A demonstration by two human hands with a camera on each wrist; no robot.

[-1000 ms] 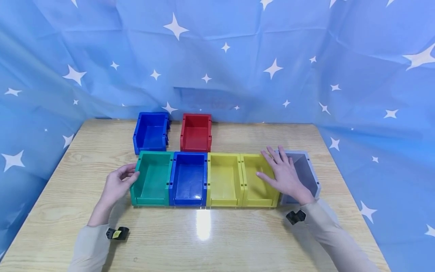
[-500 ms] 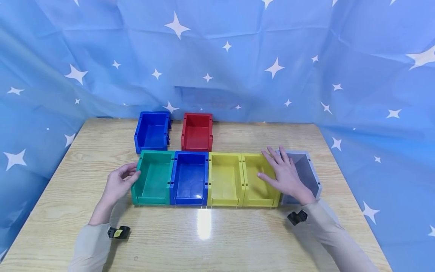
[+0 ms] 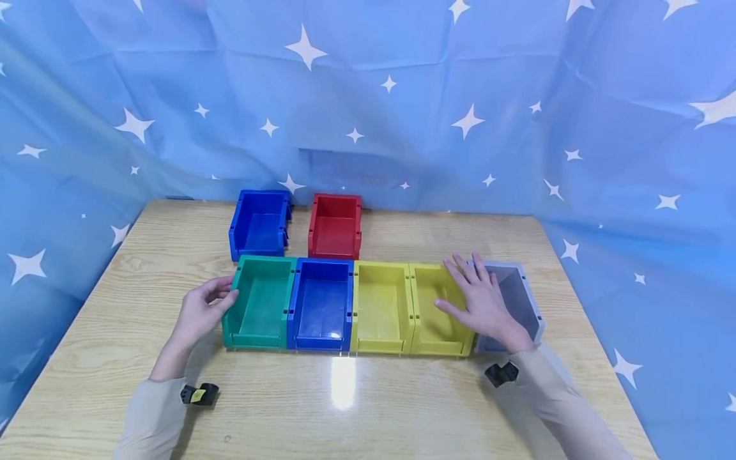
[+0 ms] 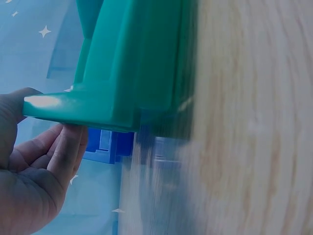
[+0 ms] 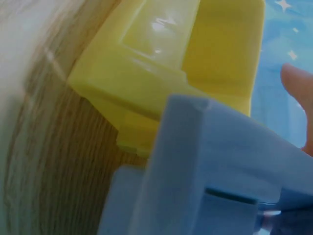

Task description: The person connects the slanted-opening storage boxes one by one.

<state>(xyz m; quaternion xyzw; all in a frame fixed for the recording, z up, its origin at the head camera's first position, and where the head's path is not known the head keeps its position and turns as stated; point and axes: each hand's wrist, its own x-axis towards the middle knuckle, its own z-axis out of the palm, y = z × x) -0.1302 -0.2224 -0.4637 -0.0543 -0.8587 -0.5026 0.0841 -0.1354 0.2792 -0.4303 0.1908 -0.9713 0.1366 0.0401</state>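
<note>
Before a star-print cloth [image 3: 414,166], a wooden table [image 3: 276,409] holds a green bin [image 3: 261,303], a front blue bin [image 3: 320,306], two yellow bins [image 3: 382,300] and a grey bin [image 3: 520,297] in a row, low lips toward the person for likely easy reach, with a back blue bin [image 3: 260,223] and a red bin [image 3: 335,227] behind. At left wrist, the left hand [image 3: 201,310] pinches the green rim, apparently steadying that end. At right wrist, the grey bin stands just beside yellow; the right hand [image 3: 483,303], fingers spread above, grips nothing, though fingertip contact cannot be told.
</note>
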